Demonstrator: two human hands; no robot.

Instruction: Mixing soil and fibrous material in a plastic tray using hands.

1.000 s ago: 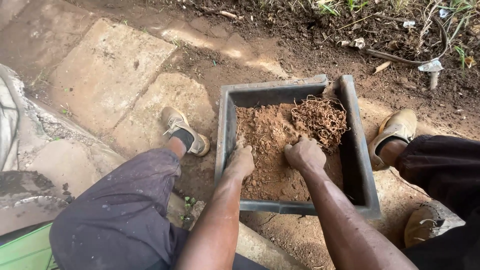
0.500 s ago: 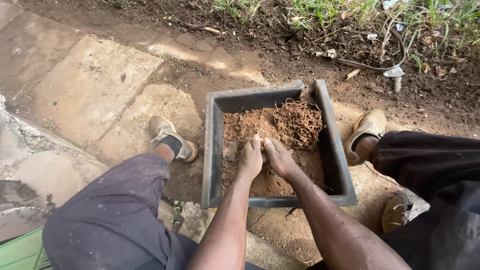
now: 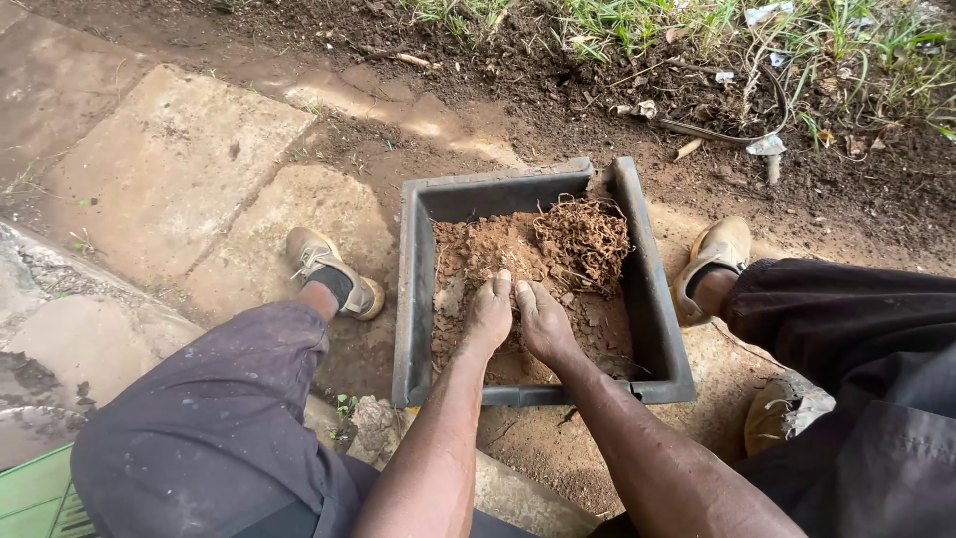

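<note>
A dark grey rectangular tub (image 3: 408, 289) lies on the ground between my feet. It holds reddish-brown soil (image 3: 473, 249) and a tangle of dry roots (image 3: 588, 239) at its far right. My left hand (image 3: 490, 314) and my right hand (image 3: 543, 321) rest side by side, palms down, pressed onto the soil in the middle of the tub. Their fingers lie flat and close together, with fingertips touching the soil; neither hand visibly grips anything.
My tan shoes stand left (image 3: 329, 269) and right (image 3: 712, 259) of the tub. Concrete slabs (image 3: 169, 169) lie to the left, bare dirt with grass and litter (image 3: 757, 70) beyond. A green object (image 3: 35, 493) sits at the bottom left corner.
My hands were apart a second ago, the right one near the roots. They have come together at the middle of the soil. The view has shifted slightly.
</note>
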